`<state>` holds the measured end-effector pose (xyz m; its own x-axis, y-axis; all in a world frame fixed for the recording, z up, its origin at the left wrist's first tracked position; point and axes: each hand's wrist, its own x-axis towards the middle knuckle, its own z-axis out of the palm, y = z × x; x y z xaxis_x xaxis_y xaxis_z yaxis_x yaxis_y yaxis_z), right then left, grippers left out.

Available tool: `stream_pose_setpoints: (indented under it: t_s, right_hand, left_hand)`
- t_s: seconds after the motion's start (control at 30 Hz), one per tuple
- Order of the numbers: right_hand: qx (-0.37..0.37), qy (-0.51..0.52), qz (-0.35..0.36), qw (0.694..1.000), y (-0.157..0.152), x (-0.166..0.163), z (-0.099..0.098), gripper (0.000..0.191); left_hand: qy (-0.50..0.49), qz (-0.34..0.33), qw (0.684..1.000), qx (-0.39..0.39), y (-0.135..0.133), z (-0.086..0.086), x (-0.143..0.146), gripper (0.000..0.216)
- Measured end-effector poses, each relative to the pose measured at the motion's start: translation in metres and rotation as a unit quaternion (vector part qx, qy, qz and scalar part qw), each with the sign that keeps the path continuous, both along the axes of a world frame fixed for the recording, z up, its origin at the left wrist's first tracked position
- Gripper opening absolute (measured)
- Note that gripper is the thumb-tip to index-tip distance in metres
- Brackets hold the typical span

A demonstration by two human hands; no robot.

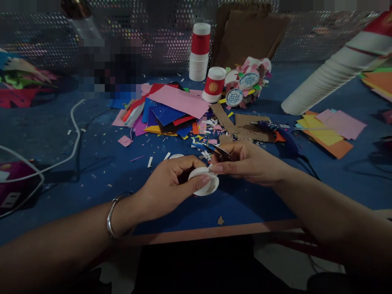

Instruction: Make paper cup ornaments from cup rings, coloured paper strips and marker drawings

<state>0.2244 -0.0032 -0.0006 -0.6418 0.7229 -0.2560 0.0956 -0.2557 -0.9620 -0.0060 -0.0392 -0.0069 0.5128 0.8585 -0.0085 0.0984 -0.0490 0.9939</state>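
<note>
My left hand (170, 185) pinches a small white paper disc (212, 187) with a raised rim, like the bottom of a paper cup, thumb laid across its face. My right hand (255, 165) is closed around dark-handled scissors (225, 154), whose blades point away to the left. Its thumb and a finger also meet at the disc's upper right edge, by a small white strip. Behind my left knuckles, part of another white round piece (177, 156) shows on the blue table (245, 208).
Coloured paper (180, 102) and scraps lie ahead, near a cup stack (199, 53) and a red-and-white cup (213, 85). A glue gun (286, 139) with a cord rests right, below a long leaning cup stack (333, 73). A white cable (73, 134) crosses the left.
</note>
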Motion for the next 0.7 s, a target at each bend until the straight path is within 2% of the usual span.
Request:
stream_pose_setpoints:
  t_s: [0.1,0.23,0.37,0.43,0.7]
  right_hand:
    - [0.020,0.022,0.002,1.000,-0.0013,-0.0004,0.0012,0.041]
    - [0.149,0.005,-0.038,0.988,-0.0028,0.0002,0.0026,0.045]
    - [0.289,-0.067,-0.072,0.952,-0.0039,0.0032,0.0006,0.056]
    - [0.339,-0.098,-0.088,0.931,-0.0048,0.0040,-0.0005,0.056]
    - [0.460,-0.158,-0.078,0.870,-0.0083,0.0027,-0.0016,0.043]
  left_hand:
    - [-0.032,-0.009,0.999,-0.004,0.0004,0.0026,0.0011,0.017]
    - [-0.058,0.030,0.998,-0.011,0.0013,0.0058,0.0010,0.014]
    - [-0.075,0.115,0.991,-0.003,0.0036,0.0016,-0.0017,0.016]
    - [-0.083,0.137,0.987,0.005,0.0046,-0.0004,-0.0027,0.016]
    - [-0.019,0.135,0.987,0.088,0.0007,0.0048,-0.0006,0.012]
